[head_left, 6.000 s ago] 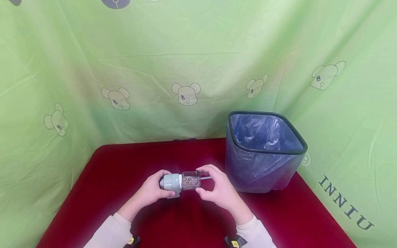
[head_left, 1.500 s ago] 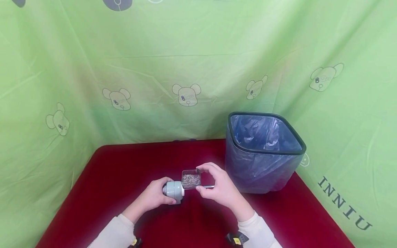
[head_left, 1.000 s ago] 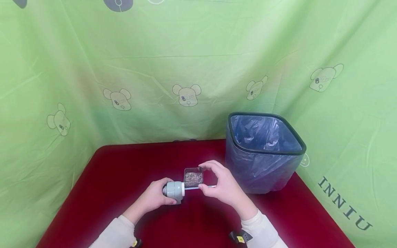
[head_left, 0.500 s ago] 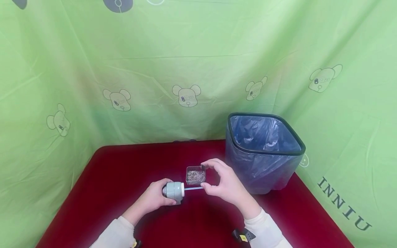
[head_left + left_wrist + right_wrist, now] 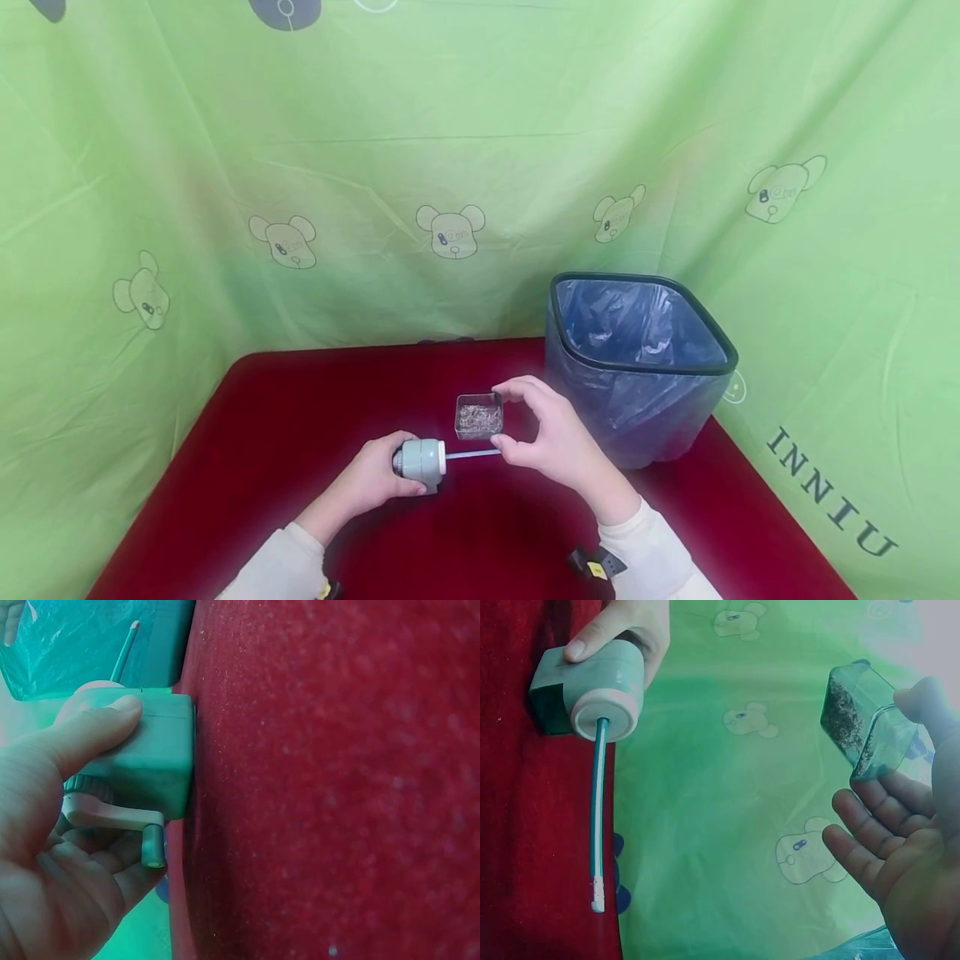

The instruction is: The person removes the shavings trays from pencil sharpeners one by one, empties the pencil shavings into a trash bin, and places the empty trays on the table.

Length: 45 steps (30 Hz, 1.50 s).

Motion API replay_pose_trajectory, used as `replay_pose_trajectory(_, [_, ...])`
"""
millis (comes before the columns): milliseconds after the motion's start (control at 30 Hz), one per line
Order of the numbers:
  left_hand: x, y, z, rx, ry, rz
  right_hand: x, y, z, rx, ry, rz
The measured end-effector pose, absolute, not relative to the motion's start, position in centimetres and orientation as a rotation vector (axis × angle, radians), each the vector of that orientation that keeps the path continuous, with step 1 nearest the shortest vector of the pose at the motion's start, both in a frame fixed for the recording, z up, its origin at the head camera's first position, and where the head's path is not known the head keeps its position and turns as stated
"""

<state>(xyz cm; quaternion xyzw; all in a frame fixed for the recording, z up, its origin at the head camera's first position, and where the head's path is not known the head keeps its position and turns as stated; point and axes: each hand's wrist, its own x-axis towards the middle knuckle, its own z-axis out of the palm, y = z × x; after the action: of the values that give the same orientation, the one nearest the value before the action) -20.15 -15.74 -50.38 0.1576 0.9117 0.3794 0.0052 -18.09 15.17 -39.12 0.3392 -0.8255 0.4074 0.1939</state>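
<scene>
My left hand (image 5: pixel 372 473) grips a grey-green hand-crank pencil sharpener (image 5: pixel 422 462), its thumb on the near side. In the left wrist view the crank (image 5: pixel 112 813) points toward the palm. A striped pencil (image 5: pixel 471 454) sticks out of the sharpener's pale round front, pointing right; its eraser end shows in the right wrist view. Between thumb and fingers, my right hand (image 5: pixel 558 437) pinches a small clear shavings box (image 5: pixel 477 434). Dark and pale shavings (image 5: pixel 844 712) lie inside it. The box is held beyond the pencil, apart from the sharpener.
A bin (image 5: pixel 630 417) lined with a bluish plastic bag stands at the table's right rear, just beyond my right hand. Red cloth (image 5: pixel 337 392) covers the table. Green printed curtain (image 5: pixel 360 167) encloses the back and sides.
The shavings box, which sat right in front of the sharpener and hid most of the pencil, has moved right and away in my right hand. The pencil shows now; the sharpener moved slightly nearer.
</scene>
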Motion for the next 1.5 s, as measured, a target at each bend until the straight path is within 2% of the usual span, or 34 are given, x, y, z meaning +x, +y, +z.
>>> replay_pose_trajectory(1500, [-20.0,-16.0,-50.4,0.502,2.851,1.207,-18.0,16.4,-36.3,0.903,-2.321,1.053])
